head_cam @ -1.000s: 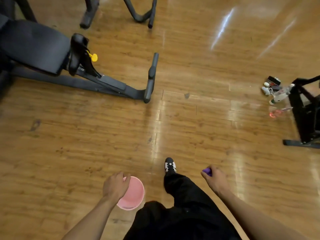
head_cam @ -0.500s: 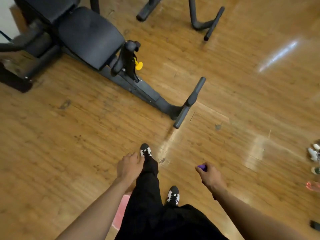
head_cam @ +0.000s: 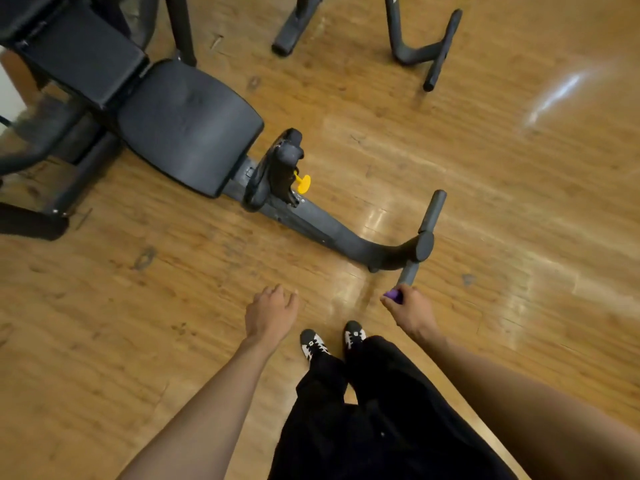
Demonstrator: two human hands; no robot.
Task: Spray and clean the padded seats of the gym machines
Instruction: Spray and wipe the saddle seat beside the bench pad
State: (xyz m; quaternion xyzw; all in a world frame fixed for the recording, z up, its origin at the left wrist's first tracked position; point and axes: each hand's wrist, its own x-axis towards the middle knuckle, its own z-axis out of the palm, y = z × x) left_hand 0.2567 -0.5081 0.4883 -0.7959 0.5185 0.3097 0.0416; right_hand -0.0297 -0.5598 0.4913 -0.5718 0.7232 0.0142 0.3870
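Legs: black trousers [head_cam: 363, 427] and black-and-white shoes [head_cam: 313, 344] stood on the brown wooden floor [head_cam: 138, 341], between two bare forearms.
Left hand: the left hand [head_cam: 272, 315] hung back-up over the floor, left of the shoes. Its fingers curled downward out of sight, so I cannot tell if its grip held anything.
Right hand: the right hand [head_cam: 412, 311] hung right of the shoes, its grip pinching a small purple object [head_cam: 393, 295] of which only the top showed.
Foot bar: the dark grey metal foot bar [head_cam: 424, 237] of the machine lay on the floor just beyond the right hand. Whether they touched I cannot tell.
Knob: a yellow plastic knob [head_cam: 302, 182] stuck out from the grey frame between bar and seat.
Seat: the black padded seat [head_cam: 188, 129] was further away to the left, well apart from both hands, uncovered.
Back pad: a black padded backrest [head_cam: 83, 53] adjoined the seat at the far left.
Far frames: the grey tubular legs of another machine [head_cam: 426, 39] stood at the top.
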